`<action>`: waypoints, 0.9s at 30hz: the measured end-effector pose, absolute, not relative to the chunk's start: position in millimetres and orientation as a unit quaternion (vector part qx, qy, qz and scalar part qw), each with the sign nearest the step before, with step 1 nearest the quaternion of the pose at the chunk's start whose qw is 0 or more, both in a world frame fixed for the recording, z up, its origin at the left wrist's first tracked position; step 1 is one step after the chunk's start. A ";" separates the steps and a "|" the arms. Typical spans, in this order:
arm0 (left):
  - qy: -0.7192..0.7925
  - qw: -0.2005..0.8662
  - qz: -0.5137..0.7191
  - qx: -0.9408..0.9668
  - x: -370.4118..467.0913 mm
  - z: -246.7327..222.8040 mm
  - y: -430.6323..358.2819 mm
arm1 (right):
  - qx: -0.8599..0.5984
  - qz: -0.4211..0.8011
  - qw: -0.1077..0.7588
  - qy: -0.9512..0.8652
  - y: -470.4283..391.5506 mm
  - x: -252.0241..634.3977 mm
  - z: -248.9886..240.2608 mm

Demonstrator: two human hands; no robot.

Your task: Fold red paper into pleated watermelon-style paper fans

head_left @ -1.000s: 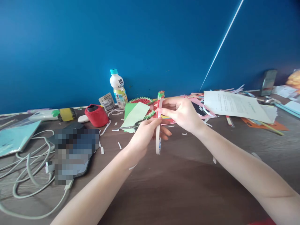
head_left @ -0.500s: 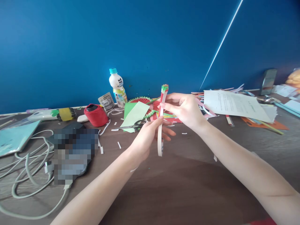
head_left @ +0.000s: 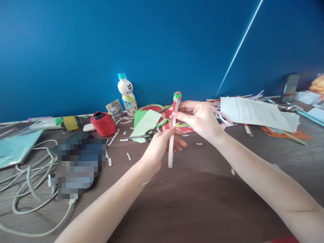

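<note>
I locate the folded paper bundle (head_left: 177, 97), banded red, white and green, nearly upright above the desk (head_left: 202, 202) and in front of the blue wall (head_left: 157, 40). The right hand (head_left: 204, 118) pinches it between thumb and fingers, below its top end. The left hand (head_left: 157, 144) pinches the upper part of a pale tape roll (head_left: 170, 158), seen edge-on beneath the bundle, its remaining fingers spread behind. Whether it also grips the bundle's lower end, I cannot tell. I rate the bundle as light, springy and easily creased; a slack hold could let its layers fan out. I would clamp across all layers with moderate pressure. I rate the roll as light and stiff, possibly tacky: grip its side faces. The scissors (head_left: 144, 136) lie near the left hand.
</note>
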State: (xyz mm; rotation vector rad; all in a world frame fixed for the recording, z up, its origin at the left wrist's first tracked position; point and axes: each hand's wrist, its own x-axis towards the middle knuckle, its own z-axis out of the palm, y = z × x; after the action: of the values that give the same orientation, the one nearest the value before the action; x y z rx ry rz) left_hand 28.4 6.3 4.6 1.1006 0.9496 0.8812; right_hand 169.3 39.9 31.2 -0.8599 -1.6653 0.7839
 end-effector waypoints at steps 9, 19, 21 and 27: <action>0.433 0.655 0.388 0.483 29.6 6.9 6.5 | -0.348 0.328 0.523 -0.706 40.5 169.7 31.0; 0.428 0.664 0.384 0.477 27.2 7.9 8.7 | -0.345 0.344 0.520 -0.702 38.7 169.7 31.4; 0.422 0.664 0.387 0.481 26.7 8.1 9.3 | -0.344 0.354 0.516 -0.700 39.3 169.9 31.4; 0.435 0.644 0.395 0.489 26.6 9.6 10.4 | -0.347 0.390 0.478 -0.706 41.3 170.2 31.4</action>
State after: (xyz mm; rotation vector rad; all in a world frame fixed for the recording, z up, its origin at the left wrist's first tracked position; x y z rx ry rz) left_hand 26.6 10.4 9.6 1.1147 0.9914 0.8997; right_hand 170.2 41.3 31.4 -0.8460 -1.7246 0.9522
